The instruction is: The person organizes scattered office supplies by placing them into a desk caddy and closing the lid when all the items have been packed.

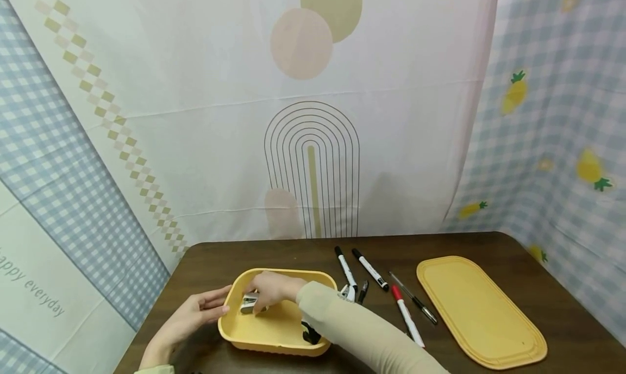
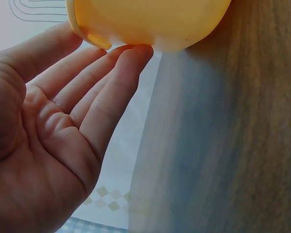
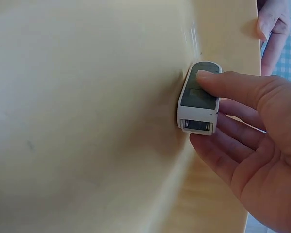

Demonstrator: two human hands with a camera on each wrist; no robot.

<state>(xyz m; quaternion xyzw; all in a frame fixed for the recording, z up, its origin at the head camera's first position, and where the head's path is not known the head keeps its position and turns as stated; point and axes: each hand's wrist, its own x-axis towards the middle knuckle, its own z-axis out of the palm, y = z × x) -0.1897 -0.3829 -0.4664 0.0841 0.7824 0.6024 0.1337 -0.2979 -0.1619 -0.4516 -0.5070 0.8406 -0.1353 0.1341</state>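
Note:
A yellow plastic bin (image 1: 279, 349) stands on the table's left half. Inside its left end my right hand (image 1: 274, 288) pinches a small white stapler (image 3: 200, 94) with a grey top, thumb on the top and fingers along its side. The stapler lies close against the bin's end wall. My left hand (image 1: 193, 314) is at the outside of that same end, its extended fingertips (image 2: 140, 51) touching the wall. A black object (image 1: 310, 333) sits in the bin's near right corner, partly hidden by my right sleeve.
Right of the bin lie two black-capped markers (image 1: 347, 268) (image 1: 370, 269), a red-capped marker (image 1: 408, 317), a clear pen (image 1: 413, 298) and a black pen (image 1: 363, 292). A white object (image 1: 348, 292) shows behind my sleeve. A yellow lid (image 1: 481, 309) lies at the right.

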